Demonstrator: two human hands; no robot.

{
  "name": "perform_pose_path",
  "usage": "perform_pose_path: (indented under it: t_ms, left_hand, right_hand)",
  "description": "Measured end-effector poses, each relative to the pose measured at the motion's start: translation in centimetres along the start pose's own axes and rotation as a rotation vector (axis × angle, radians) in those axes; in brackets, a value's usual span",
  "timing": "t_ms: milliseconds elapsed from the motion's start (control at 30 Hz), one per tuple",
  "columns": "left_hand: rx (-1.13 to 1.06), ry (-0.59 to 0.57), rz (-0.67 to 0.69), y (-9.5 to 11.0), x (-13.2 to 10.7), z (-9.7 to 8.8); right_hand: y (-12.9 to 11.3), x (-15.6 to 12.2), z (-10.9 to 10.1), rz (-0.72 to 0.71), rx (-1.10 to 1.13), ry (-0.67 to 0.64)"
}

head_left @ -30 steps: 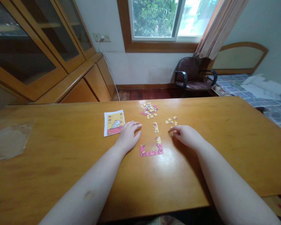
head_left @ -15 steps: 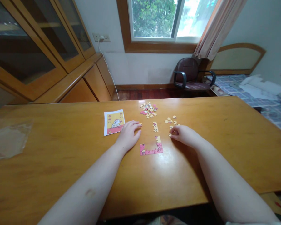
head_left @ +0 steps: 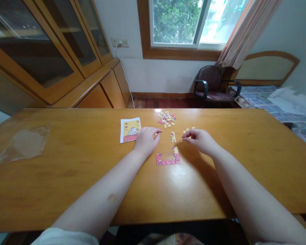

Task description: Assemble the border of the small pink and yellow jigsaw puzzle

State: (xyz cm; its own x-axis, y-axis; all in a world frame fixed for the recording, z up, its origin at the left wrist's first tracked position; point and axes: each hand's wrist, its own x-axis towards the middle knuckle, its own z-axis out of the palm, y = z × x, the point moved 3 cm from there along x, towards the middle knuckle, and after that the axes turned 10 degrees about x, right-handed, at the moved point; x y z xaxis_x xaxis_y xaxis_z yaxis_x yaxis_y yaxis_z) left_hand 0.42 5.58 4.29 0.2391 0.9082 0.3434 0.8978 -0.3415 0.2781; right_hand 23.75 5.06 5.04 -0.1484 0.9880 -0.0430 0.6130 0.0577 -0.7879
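Observation:
My right hand (head_left: pixel 200 141) is raised over the table on the right, thumb and forefinger pinched on a small puzzle piece that is mostly hidden. My left hand (head_left: pixel 147 139) rests on the table, fingers stretched out and thumb apart, with a tiny yellowish spot near the fingertips that I cannot make out. Between the hands lies a short joined yellow strip (head_left: pixel 173 136). Below it is a partly joined puzzle border (head_left: pixel 168 162), pink along the bottom with yellow at its upper right. Loose yellow pieces (head_left: pixel 193 128) are partly covered by my right hand.
A pile of mixed pieces (head_left: pixel 166 119) lies near the far table edge. The picture card (head_left: pixel 130 131) with a white animal sits beside my left hand, partly covered. A clear plastic bag (head_left: pixel 25 143) is at the far left. Beyond the table stands an armchair (head_left: pixel 211 83).
My right hand has lifted from the loose pieces and moved left and away from me toward the yellow strip. My left hand stays beside the card. The whole view has shifted slightly.

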Motion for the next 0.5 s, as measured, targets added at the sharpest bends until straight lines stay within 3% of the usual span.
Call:
perform_pose_path:
  t_ms: [100,233,367,500]
  left_hand:
    - [0.036,-0.103,0.045,1.1,1.7,0.4]
    - [0.04,-0.043,0.123,1.0,2.9,1.6]
    - [0.031,-0.078,0.24,0.3,2.7,3.2]
    - [-0.013,-0.119,0.244,0.0,2.9,4.1]
  right_hand:
    - [-0.1,2.5,1.0,0.003,0.048,0.0]
    - [1.1,5.1,3.2,-0.02,0.278,0.065]
    - [2.0,5.7,4.9,-0.055,0.329,0.067]
    - [2.5,6.0,5.6,-0.088,0.415,0.005]
